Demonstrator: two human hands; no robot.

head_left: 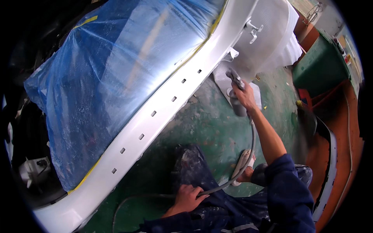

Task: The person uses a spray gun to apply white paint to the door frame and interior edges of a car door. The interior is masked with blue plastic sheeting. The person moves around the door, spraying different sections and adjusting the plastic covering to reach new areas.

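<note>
While the person's right grip is wrapped round a spray gun, just right of a slotted white panel, the left grip is closed on its grey hose. Beyond the panel: blue sheeting, yellow-taped; below, green floor.

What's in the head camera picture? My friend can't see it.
A person's right hand holds a spray gun near a long white slotted panel bordering blue plastic sheeting. The left hand is at a gray hose.
</note>
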